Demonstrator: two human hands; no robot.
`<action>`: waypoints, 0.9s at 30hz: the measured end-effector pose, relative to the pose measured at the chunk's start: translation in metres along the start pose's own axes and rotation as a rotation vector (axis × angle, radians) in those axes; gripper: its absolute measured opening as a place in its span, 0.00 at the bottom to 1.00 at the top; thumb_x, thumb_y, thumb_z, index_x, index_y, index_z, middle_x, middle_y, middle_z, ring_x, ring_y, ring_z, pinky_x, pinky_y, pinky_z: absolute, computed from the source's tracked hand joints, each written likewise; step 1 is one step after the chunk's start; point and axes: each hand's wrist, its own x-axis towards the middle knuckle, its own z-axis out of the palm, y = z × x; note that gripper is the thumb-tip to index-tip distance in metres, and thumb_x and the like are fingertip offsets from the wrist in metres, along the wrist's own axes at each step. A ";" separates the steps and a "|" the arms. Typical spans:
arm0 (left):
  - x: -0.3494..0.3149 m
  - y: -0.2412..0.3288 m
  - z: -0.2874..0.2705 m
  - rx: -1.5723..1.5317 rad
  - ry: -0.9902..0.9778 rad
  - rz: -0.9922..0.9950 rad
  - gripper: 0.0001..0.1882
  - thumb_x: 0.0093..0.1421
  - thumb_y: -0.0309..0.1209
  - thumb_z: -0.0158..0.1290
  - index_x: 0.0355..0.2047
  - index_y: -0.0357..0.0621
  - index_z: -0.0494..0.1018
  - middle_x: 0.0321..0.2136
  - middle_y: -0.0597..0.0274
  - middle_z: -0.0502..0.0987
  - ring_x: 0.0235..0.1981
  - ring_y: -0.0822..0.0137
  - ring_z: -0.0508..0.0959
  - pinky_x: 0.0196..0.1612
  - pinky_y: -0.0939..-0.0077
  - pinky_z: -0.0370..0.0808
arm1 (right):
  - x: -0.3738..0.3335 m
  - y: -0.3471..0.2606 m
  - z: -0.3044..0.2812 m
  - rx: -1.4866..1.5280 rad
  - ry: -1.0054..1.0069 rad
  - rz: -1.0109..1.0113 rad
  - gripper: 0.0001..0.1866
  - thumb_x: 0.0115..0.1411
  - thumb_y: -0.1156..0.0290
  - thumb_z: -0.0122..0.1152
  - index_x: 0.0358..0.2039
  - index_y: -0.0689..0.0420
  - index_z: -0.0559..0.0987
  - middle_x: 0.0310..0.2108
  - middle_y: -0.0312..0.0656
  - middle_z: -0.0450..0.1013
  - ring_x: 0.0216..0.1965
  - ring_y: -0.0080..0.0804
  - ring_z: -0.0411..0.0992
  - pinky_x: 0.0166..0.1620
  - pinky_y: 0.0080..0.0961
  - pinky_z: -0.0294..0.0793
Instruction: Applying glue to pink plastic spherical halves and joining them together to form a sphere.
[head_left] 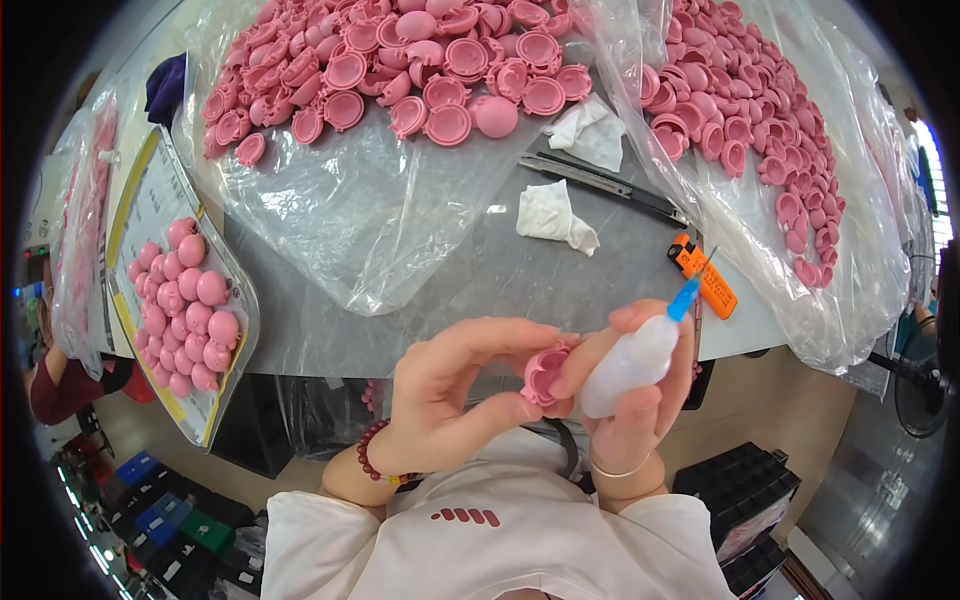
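Between the thumb and fingers of my left hand is a small pink plastic half-shell, its hollow side showing. My right hand grips a white squeeze bottle with a blue needle tip pointing up and to the right. A finger of the right hand also rests at the shell's edge. Both hands are close together in front of my body, just off the table's near edge. Whether liquid is in the shell, I cannot make out.
Pink half-shells lie heaped on clear plastic sheets, with another heap at the right. A tray at the left bears round pink pieces. A black utility knife, crumpled white tissues and an orange lighter lie on the grey table.
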 end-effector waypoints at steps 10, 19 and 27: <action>0.000 -0.002 0.003 -0.471 -0.065 0.011 0.22 0.50 0.15 0.48 0.47 0.32 0.57 0.48 0.43 0.62 0.46 0.65 0.68 0.46 0.71 0.70 | 0.006 -0.010 -0.018 0.132 0.295 -0.298 0.24 0.49 0.54 0.57 0.39 0.59 0.66 0.21 0.35 0.58 0.17 0.22 0.54 0.19 0.18 0.51; -0.004 -0.002 0.004 -0.355 -0.049 0.085 0.22 0.50 0.13 0.46 0.47 0.30 0.58 0.48 0.40 0.63 0.48 0.62 0.68 0.47 0.71 0.67 | 0.006 -0.021 -0.013 -0.483 -0.035 -0.564 0.31 0.52 0.44 0.46 0.28 0.67 0.70 0.19 0.37 0.60 0.15 0.20 0.54 0.16 0.18 0.46; -0.005 -0.002 0.004 -0.332 -0.051 0.097 0.22 0.49 0.13 0.47 0.47 0.31 0.58 0.47 0.40 0.63 0.47 0.62 0.68 0.47 0.71 0.67 | 0.005 -0.019 -0.012 -0.488 -0.046 -0.513 0.31 0.53 0.45 0.45 0.28 0.68 0.70 0.19 0.38 0.60 0.14 0.20 0.54 0.16 0.18 0.46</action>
